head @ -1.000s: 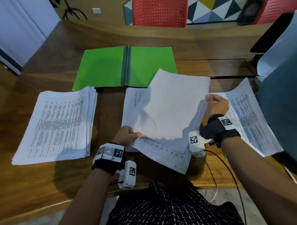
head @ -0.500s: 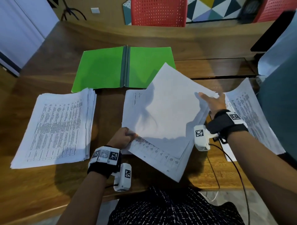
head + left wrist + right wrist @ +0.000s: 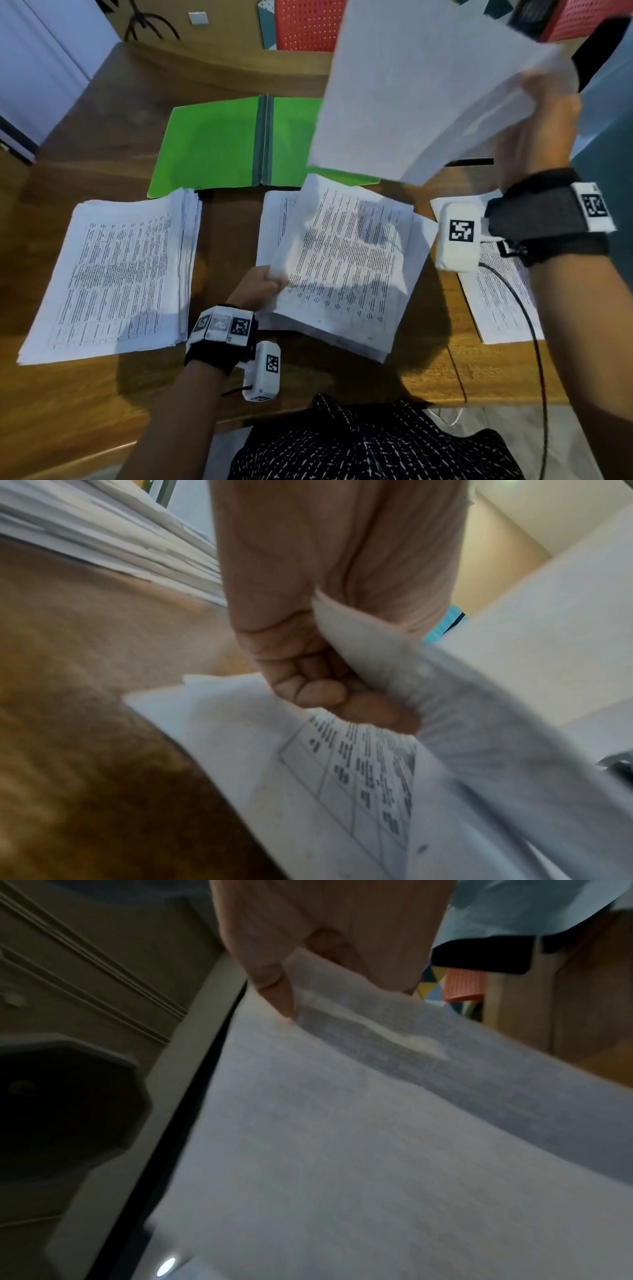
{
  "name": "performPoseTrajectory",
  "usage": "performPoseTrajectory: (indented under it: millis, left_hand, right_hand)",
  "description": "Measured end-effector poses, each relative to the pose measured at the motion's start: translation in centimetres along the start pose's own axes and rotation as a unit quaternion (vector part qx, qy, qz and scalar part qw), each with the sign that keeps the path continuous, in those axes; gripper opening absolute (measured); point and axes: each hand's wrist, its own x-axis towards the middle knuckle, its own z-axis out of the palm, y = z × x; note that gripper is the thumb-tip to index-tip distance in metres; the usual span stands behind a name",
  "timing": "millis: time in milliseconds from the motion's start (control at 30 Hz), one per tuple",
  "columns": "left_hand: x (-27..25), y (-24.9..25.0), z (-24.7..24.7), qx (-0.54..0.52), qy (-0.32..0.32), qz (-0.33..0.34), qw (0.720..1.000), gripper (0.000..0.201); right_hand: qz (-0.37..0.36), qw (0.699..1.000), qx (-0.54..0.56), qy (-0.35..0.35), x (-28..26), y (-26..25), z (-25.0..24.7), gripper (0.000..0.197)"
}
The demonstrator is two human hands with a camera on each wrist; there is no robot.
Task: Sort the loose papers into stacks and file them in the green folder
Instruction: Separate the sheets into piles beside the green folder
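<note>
head | right hand (image 3: 534, 130) pinches raised sheets (image 3: 411, 92) above green folder (image 3: 212, 144) | left hand (image 3: 257, 287) pinches middle stack (image 3: 342, 260) edge

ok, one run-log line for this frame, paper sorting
step: sorting | right hand: holds lifted sheets | left hand: grips middle stack | green folder: open, no papers | left stack: on table

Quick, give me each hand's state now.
Left hand: closed, gripping the middle stack's near-left corner.
Right hand: closed, holding a lifted sheet.
</note>
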Motion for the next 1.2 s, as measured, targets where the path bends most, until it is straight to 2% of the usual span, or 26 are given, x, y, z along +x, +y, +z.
performPoseTrajectory:
  millis: [67, 133, 233, 267, 300, 333, 367, 400, 433, 467, 500, 533, 567, 600, 633, 667, 733, 767, 800, 833, 867, 933, 967, 1067, 1133, 1200]
  left_hand:
    - [0.5, -0.1, 0.3, 0.015, 0.005, -0.008, 1.0, 0.025]
    - [0.5, 0.2, 0.4, 0.011, 0.008, -0.018, 1.0, 0.024]
    - [0.8, 0.4, 0.4, -0.009, 0.022, -0.034, 0.999, 0.024]
    - [0.8, 0.3, 0.1, -0.029, -0.005, -0.02, 0.999, 0.028]
    - [0.9, -0.1, 0.0, -0.106, -0.043, -0.027, 0.993, 0.056]
    - [1.2, -1.3, -0.1, -0.174, -0.105, 0.022, 0.979, 0.084]
    - [1.1, -1.7, -0.3, -0.285, -0.149, 0.059, 0.945, 0.095]
    - [0.9, -1.2, -0.4, -0.373, -0.157, 0.003, 0.914, 0.093]
    - [0.9, -0.8, -0.4, -0.411, -0.138, -0.072, 0.898, 0.087]
    - [0.9, -0.3, -0.4, -0.371, -0.085, -0.11, 0.918, 0.075]
    - [0.7, 0.3, -0.3, -0.317, -0.026, -0.094, 0.943, 0.058]
    - [0.6, 0.6, -0.3, -0.229, -0.01, -0.083, 0.97, 0.041]
    - [0.9, 0.6, -0.3, -0.147, 0.002, -0.07, 0.987, 0.029]
    - [1.2, 0.4, -0.4, -0.1, 0.019, -0.057, 0.993, 0.023]
    - [1.2, 0.2, -0.3, -0.089, 0.033, -0.044, 0.995, 0.021]
    - [1.3, 0.0, -0.4, -0.114, 0.04, -0.035, 0.992, 0.016]
    - [0.8, 0.1, -0.5, -0.181, 0.047, -0.013, 0.982, 0.017]
    - [0.7, 0.1, -0.5, -0.208, 0.05, -0.002, 0.977, 0.022]
    - [0.8, 0.0, -0.4, -0.216, 0.049, 0.007, 0.975, 0.024]
    - [1.0, -0.2, -0.4, -0.203, 0.043, 0.013, 0.978, 0.022]
    - [1.1, -0.2, -0.4, -0.177, 0.034, 0.021, 0.983, 0.019]
    - [1.2, -0.2, -0.2, -0.1, 0.04, 0.02, 0.994, 0.029]
    - [1.6, -0.5, -0.1, -0.03, 0.075, 0.002, 0.997, 0.039]
    - [1.5, -0.5, 0.5, 0.118, 0.21, -0.114, 0.964, 0.073]
    - [1.1, -0.4, 1.1, 0.162, 0.224, -0.135, 0.951, 0.081]
    - [1.7, -0.5, 1.7, 0.182, 0.209, -0.145, 0.95, 0.077]
  right_hand:
    - [0.01, 0.996, -0.019, -0.083, -1.2, -0.2, 0.2, 0.02]
    - [0.017, 0.979, -0.113, -0.167, -3.4, 1.2, -0.5, 0.027]
    - [0.08, 0.923, -0.202, -0.318, -7.0, 5.5, -3.2, 0.019]
    - [0.094, 0.897, -0.243, -0.358, -8.0, 6.8, -4.0, 0.022]
    - [0.095, 0.868, -0.291, -0.39, -8.9, 8.5, -5.0, 0.032]
    - [0.097, 0.839, -0.333, -0.419, -9.9, 9.8, -5.8, 0.031]
    - [0.085, 0.807, -0.366, -0.455, -10.9, 10.9, -6.5, 0.02]
    - [0.053, 0.773, -0.389, -0.498, -11.9, 11.7, -7.1, 0.014]
    - [0.024, 0.738, -0.409, -0.536, -12.7, 12.6, -7.5, 0.015]
    - [0.026, 0.705, -0.43, -0.564, -13.4, 13.4, -7.9, 0.014]
    - [0.034, 0.676, -0.459, -0.575, -13.8, 13.9, -8.3, 0.018]
    - [0.042, 0.646, -0.492, -0.582, -13.9, 13.8, -8.2, 0.028]
    - [0.087, 0.627, -0.511, -0.581, -13.6, 13.4, -8.1, 0.043]
    - [0.145, 0.631, -0.502, -0.574, -13.4, 12.5, -7.6, 0.063]
    - [0.197, 0.657, -0.485, -0.542, -13.1, 11.7, -6.9, 0.081]
    - [0.23, 0.714, -0.458, -0.477, -12.8, 10.9, -6.4, 0.093]
    - [0.277, 0.833, -0.399, -0.264, -11.9, 10.8, -5.7, 0.095]
    - [0.313, 0.862, -0.36, -0.171, -11.4, 11.2, -5.5, 0.095]
    - [0.358, 0.873, -0.312, -0.112, -11.4, 11.5, -5.1, 0.099]
    - [0.378, 0.881, -0.272, -0.086, -11.4, 12.1, -4.9, 0.1]
    - [0.374, 0.885, -0.263, -0.084, -11.3, 12.6, -4.6, 0.09]
    - [0.313, 0.89, -0.324, -0.071, -10.8, 12.9, -4.3, 0.032]
    - [0.281, 0.882, -0.374, -0.063, -10.3, 12.8, -4.6, 0.006]
    - [0.217, 0.862, -0.459, -0.003, -8.5, 12.0, -6.1, 0.013]
    - [0.205, 0.844, -0.492, 0.057, -7.9, 11.4, -7.9, 0.018]
    - [0.233, 0.823, -0.506, 0.111, -8.2, 11.0, -9.7, 0.025]
